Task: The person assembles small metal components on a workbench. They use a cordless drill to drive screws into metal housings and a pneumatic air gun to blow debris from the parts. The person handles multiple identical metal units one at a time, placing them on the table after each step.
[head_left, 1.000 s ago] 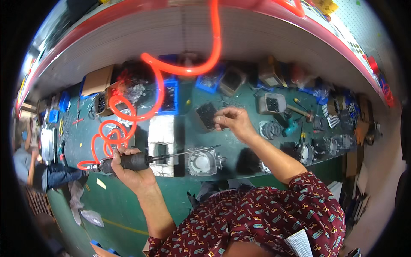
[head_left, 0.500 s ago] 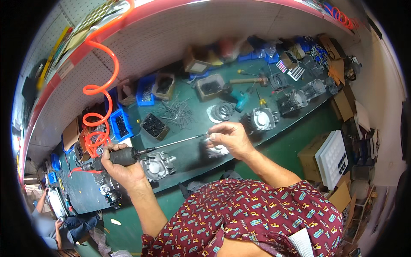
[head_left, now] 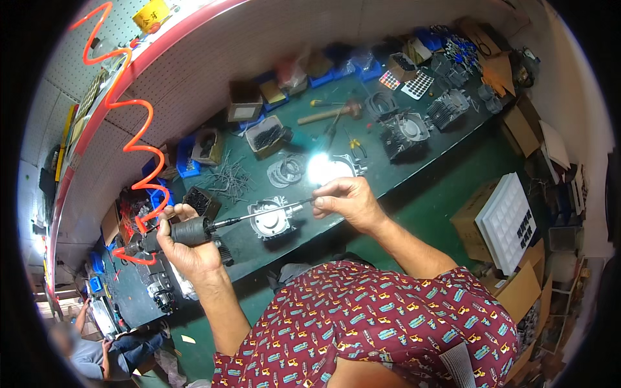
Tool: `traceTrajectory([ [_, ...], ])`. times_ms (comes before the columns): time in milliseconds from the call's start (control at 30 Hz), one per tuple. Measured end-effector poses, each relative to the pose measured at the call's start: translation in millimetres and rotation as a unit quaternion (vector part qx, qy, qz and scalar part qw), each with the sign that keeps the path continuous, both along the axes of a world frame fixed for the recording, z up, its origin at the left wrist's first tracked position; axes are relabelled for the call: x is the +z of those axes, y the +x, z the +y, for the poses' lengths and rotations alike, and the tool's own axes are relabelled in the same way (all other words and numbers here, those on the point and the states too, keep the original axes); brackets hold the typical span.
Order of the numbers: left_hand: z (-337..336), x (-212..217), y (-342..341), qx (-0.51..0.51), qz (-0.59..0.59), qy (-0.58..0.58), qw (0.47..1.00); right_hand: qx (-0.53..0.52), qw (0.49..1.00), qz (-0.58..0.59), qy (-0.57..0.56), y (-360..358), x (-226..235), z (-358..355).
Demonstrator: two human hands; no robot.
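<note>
Now left hand grip clamped on air screwdriver body; right hand pinches bit tip, above engine part.

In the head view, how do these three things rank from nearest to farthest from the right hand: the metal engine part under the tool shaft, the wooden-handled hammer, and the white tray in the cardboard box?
From the right hand:
1. Metal engine part: on the bench just to the hand's left, below the tool shaft.
2. Wooden-handled hammer: farther back on the bench, toward the wall.
3. White tray: off the bench, far right, in the cardboard box.
</note>
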State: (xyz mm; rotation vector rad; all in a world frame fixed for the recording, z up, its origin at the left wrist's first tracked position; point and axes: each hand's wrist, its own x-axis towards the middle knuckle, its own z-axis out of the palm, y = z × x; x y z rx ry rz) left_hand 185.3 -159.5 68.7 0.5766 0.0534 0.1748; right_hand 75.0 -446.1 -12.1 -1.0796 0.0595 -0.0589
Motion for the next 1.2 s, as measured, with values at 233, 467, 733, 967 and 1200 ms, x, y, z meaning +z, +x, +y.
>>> traceTrajectory([
  [233,-30,8,-14,0.02,0.023,0.003,1.0,-0.02,1.0,0.001,0.001,-21,3,-12],
  [467,-11,-20,8,-0.042,0.009,-0.029,0.999,-0.045,0.997,0.037,-0.046,-29,16,-4],
  [733,-5,-36,20,-0.125,0.04,-0.074,0.989,-0.045,0.997,0.007,-0.059,-29,17,4],
  [967,-24,-45,-5,-0.098,0.101,-0.026,0.99,-0.035,0.988,0.066,-0.137,-54,0,20],
  [1200,-52,-53,-24,-0.068,0.066,0.033,0.995,0.016,0.92,-0.032,-0.389,-48,-25,-8],
])
